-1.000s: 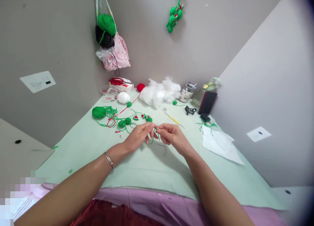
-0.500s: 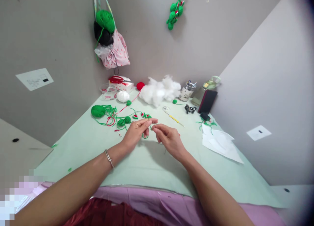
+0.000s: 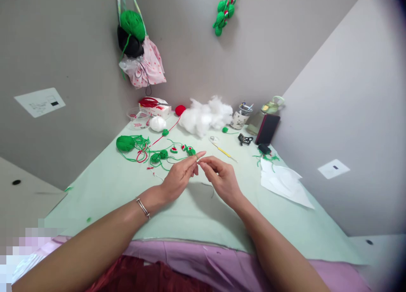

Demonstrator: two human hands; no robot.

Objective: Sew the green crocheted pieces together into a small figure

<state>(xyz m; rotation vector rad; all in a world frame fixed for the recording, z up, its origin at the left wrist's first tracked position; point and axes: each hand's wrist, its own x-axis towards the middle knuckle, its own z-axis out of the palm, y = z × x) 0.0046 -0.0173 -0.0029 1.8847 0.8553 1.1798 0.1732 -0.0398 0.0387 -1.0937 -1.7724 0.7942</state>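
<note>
My left hand (image 3: 179, 176) is over the middle of the table, index finger stretched forward and the other fingers curled, with a strand of green yarn (image 3: 197, 156) at its fingertips. Close beside it, my right hand (image 3: 223, 176) pinches thumb to forefinger at the same spot; what it grips is thin and too small to make out. A small green crocheted ball (image 3: 190, 151) shows just past my left fingers. More green crocheted balls (image 3: 163, 154) lie to the left among loose strands. A dark thread (image 3: 212, 192) hangs below my right fingers.
A yellow-handled crochet hook (image 3: 223, 151) lies ahead. White stuffing (image 3: 206, 116), a red yarn ball (image 3: 180, 110), red scissors (image 3: 149, 102) and a pen cup (image 3: 240, 118) stand at the back. Green yarn (image 3: 125, 143) is at left; white paper (image 3: 283, 184) and a phone (image 3: 268, 129) are at right.
My left hand has turned slightly and its index finger points further forward. The green loop that hung below my left fingers no longer shows. Both hands stay close together.
</note>
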